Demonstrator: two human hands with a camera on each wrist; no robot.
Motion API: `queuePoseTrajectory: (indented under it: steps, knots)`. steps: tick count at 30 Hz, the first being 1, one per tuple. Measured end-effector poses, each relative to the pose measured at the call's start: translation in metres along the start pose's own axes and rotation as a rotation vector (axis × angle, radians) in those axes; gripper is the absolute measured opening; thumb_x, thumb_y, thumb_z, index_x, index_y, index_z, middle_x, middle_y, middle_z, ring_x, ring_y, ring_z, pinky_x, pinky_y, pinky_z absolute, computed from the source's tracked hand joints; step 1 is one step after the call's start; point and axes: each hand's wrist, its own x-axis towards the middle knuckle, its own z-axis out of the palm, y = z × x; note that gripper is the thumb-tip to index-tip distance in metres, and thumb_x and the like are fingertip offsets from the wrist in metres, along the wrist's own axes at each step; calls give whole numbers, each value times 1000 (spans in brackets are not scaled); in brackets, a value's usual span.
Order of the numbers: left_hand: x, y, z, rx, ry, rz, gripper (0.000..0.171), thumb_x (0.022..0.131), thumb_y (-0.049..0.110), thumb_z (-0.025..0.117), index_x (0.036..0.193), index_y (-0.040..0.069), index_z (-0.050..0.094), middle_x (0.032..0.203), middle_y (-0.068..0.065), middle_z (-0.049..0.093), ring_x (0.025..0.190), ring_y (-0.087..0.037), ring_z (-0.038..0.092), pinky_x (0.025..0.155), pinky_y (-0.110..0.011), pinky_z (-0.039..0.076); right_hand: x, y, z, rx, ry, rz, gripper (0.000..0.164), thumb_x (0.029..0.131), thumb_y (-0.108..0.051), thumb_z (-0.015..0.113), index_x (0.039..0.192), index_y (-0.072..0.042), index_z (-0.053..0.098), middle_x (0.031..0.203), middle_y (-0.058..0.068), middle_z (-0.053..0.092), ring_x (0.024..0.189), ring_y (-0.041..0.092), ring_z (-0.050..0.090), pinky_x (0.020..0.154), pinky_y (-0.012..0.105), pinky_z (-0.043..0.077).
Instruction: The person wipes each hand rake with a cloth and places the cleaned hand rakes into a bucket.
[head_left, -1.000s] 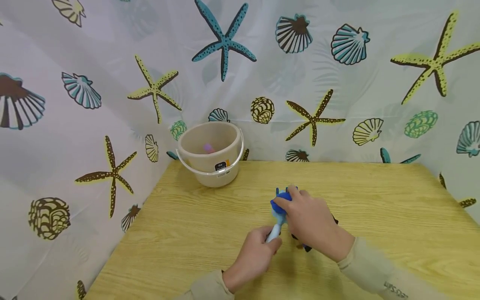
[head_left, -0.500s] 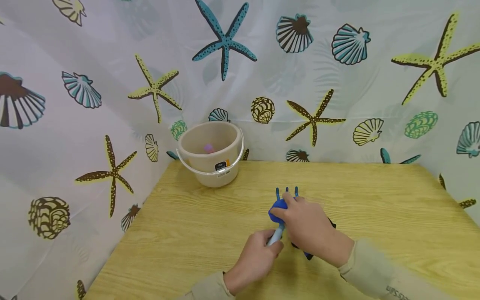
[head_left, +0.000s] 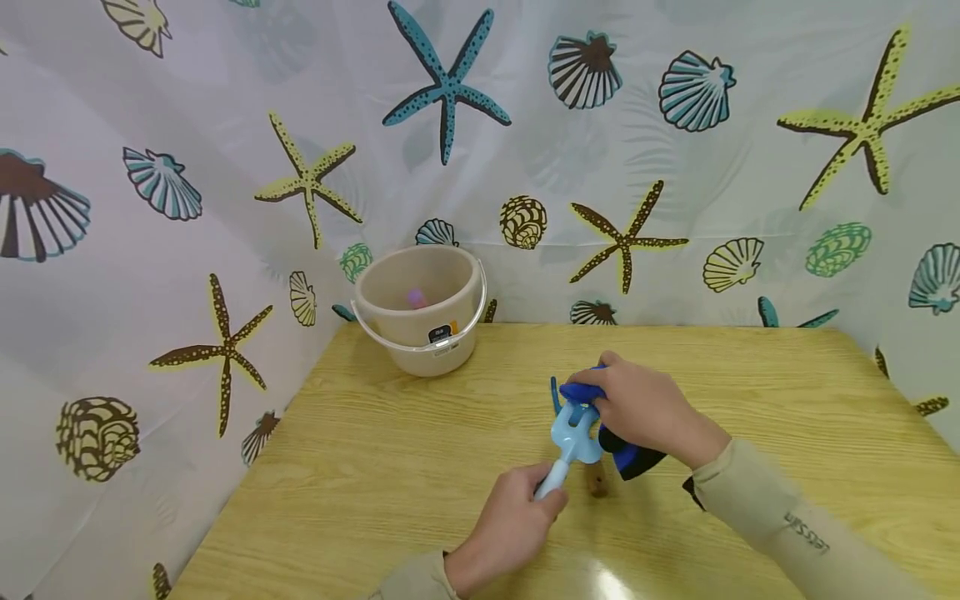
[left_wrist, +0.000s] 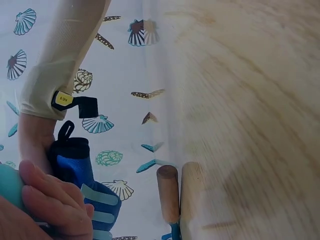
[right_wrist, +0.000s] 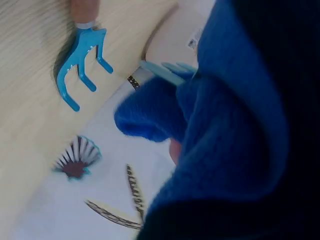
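your left hand (head_left: 510,517) is closed round the handle of a light blue, fork-shaped hand tool with broad flat tines (head_left: 573,437). the tool is raised in front of you near the middle of the view, its tines pointing away from you and its handle toward you. your right hand (head_left: 648,408) pinches a royal blue, fuzzy cloth piece with black trim (head_left: 637,458) against the ends of those tines; part of it pokes out past your fingertips and the rest hangs below your palm. from the left wrist you can see a black loop at the black-edged end of this cloth, and the light blue tines lying across its blue part.

under the raised tool, a small rake with a brown wooden handle and three bent blue prongs (right_wrist: 82,62) lies on the pale yellow wood-grain table (head_left: 337,500); neither of your hands touches it. well apart, at the far left of the table, stands a beige round plastic bucket (head_left: 378,312) with its clear bail handle lowered at the front and a pink-and-purple object (head_left: 417,297) inside. behind it hangs a white sheet printed with starfish and shells (head_left: 465,196). your sleeves (head_left: 757,483) are beige.
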Motion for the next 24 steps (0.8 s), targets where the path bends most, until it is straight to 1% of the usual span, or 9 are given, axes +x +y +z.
queuePoseTrajectory:
  steps: [3, 6, 9, 10, 13, 15, 17, 21, 24]
  knots:
    - [-1, 0, 1, -8, -11, 4, 19, 92, 11, 53, 73, 10, 56, 53, 5, 39, 39, -6, 29, 35, -19, 24, 3, 9, -7, 89, -77, 17, 31, 91, -13, 60, 120, -21, 67, 92, 6, 59, 60, 16, 48, 49, 29, 43]
    - [-1, 0, 2, -24, -23, -14, 18, 92, 10, 53, 75, 7, 58, 53, 4, 40, 40, -7, 30, 36, -20, 24, 6, 16, -10, 172, -171, 37, 32, 91, -11, 58, 122, -17, 65, 96, 7, 62, 65, 17, 50, 56, 32, 44]
    - [-3, -1, 4, -31, -29, -24, 17, 92, 10, 54, 76, 5, 59, 53, 4, 39, 41, -8, 30, 37, -21, 24, 8, 25, -12, 277, -256, 52, 33, 91, -8, 56, 123, -12, 64, 103, 9, 65, 74, 18, 54, 65, 36, 48]
    - [-3, -1, 4, -24, -25, -22, 17, 91, 11, 55, 75, 7, 59, 53, 4, 39, 41, -8, 30, 37, -21, 25, 9, 28, -12, 316, -281, 50, 34, 91, -7, 55, 123, -9, 63, 106, 10, 65, 78, 19, 55, 69, 38, 49]
    - [-3, -1, 5, -9, -15, -3, 17, 90, 12, 56, 74, 9, 58, 54, 5, 40, 41, -7, 31, 37, -20, 26, 9, 35, -13, 393, -317, 52, 36, 90, -7, 54, 125, -4, 61, 116, 15, 62, 89, 21, 55, 80, 45, 50]
    - [-4, -1, 5, -12, -5, 3, 13, 89, 13, 57, 77, 11, 60, 55, 5, 43, 43, -7, 34, 38, -20, 28, 7, 36, -12, 388, -294, 60, 36, 91, -8, 54, 126, -3, 60, 117, 16, 62, 89, 22, 55, 80, 46, 50]
    - [-4, -1, 4, -36, 2, -12, 8, 90, 14, 58, 84, 10, 63, 58, 4, 45, 44, -7, 36, 39, -20, 29, 2, 32, -9, 325, -229, 65, 35, 92, -10, 56, 126, -6, 60, 112, 14, 63, 83, 20, 55, 73, 42, 51]
    - [-3, 0, 3, -128, -4, -76, 9, 91, 15, 57, 92, 7, 63, 62, 2, 50, 40, -9, 36, 35, -21, 31, -14, 12, 1, 72, -4, 1, 33, 88, -12, 62, 121, -14, 66, 97, 12, 61, 63, 16, 52, 49, 31, 49]
    - [0, 0, 2, -182, -22, -113, 11, 92, 15, 56, 89, 5, 61, 63, 1, 52, 35, -10, 34, 31, -21, 32, -25, -5, 10, -110, 133, -78, 35, 81, -12, 68, 115, -18, 69, 96, 14, 58, 61, 19, 56, 41, 32, 52]
